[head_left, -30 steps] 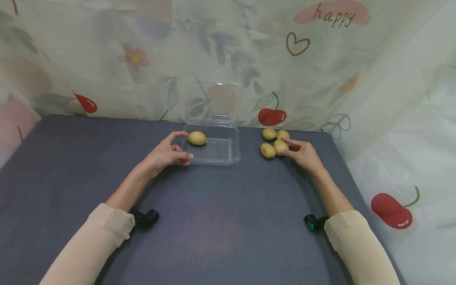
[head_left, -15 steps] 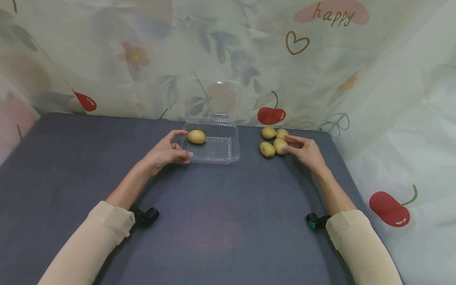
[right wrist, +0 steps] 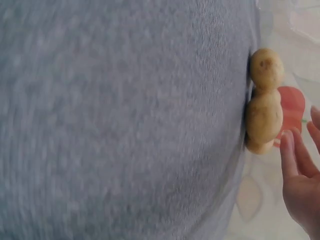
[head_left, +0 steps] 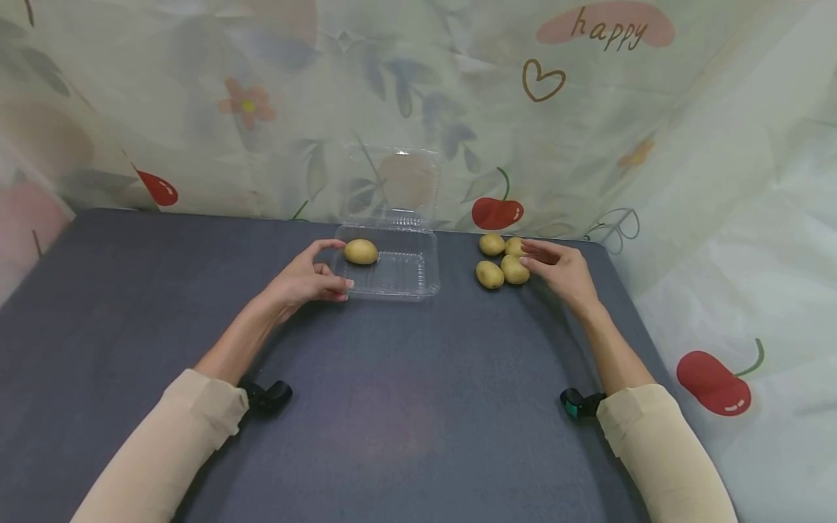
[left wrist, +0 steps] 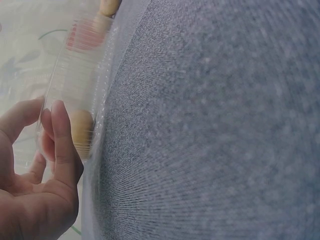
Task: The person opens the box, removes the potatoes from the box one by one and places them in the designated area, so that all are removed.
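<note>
A clear plastic clamshell box [head_left: 408,280] lies at the back of the table, its lid [head_left: 392,185] raised. One yellow potato [head_left: 361,252] rests in the left part of its tray. My left hand [head_left: 307,280] holds the tray by its left side, thumb and fingers spread along the rim. To the right of the box sit several loose potatoes in a cluster, among them a front left potato [head_left: 490,275] and a front right potato [head_left: 515,269]. Over the cluster's right side is my right hand [head_left: 564,272], fingers nearly straight. In the right wrist view its fingertips [right wrist: 287,142] hold nothing.
A dark grey cloth covers the table [head_left: 392,407]. Behind it hangs a patterned curtain [head_left: 281,167], close to the raised lid and the potatoes. Another curtain side [head_left: 752,240] runs along the table's right edge.
My right thumb and fingers have come off the front right potato and shifted slightly back and up, above the cluster's right side. The left hand and the box stay put.
</note>
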`<state>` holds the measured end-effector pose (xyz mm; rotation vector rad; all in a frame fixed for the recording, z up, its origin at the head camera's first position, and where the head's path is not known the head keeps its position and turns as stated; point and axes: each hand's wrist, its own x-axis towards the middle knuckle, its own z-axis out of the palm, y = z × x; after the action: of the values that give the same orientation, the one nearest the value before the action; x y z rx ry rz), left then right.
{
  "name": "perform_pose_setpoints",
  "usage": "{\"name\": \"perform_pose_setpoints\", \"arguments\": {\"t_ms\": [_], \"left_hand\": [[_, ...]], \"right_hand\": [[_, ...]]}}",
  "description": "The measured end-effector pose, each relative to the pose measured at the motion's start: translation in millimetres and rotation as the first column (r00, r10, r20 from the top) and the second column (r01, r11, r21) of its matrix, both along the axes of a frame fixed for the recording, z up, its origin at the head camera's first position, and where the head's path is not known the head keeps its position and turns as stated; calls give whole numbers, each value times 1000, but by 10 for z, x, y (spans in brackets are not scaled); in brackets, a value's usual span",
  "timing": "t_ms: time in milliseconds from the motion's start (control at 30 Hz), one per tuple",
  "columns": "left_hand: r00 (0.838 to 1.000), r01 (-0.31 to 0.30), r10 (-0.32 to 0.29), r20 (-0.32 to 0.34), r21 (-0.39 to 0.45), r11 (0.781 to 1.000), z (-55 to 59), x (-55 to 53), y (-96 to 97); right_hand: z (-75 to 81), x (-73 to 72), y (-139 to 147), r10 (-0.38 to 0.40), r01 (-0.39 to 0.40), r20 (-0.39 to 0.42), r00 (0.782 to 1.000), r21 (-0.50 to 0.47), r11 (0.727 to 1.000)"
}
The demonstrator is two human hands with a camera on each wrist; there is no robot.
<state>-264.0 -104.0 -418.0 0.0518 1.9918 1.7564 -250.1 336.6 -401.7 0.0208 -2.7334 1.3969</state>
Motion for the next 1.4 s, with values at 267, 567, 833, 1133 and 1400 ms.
{"name": "perform_pose_setpoints", "arguments": {"t_ms": [267, 567, 833, 1133, 1400], "left_hand": [[1000, 1, -1, -3, -5, 1000, -4, -9, -4], [1000, 0, 0, -11, -6, 1000, -22, 8, 4], [1000, -8, 8, -7, 1, 1000, -32, 2, -10], [1000, -7, 7, -7, 14, 1000, -30, 23, 8], [1000, -20, 20, -6, 10, 1000, -17, 13, 0]], "right_hand": [[-24, -45, -145, 29, -32, -43, 999, -67, 997], [51, -29, -360, 75, -84, -92, 993, -102, 991], [202, -35, -664, 162, -180, -114, 980, -173, 968], [382, 3, -1008, 227, -243, -142, 963, -105, 964], [195, -258, -1080, 293, -318, -168, 941, -148, 936]]}}
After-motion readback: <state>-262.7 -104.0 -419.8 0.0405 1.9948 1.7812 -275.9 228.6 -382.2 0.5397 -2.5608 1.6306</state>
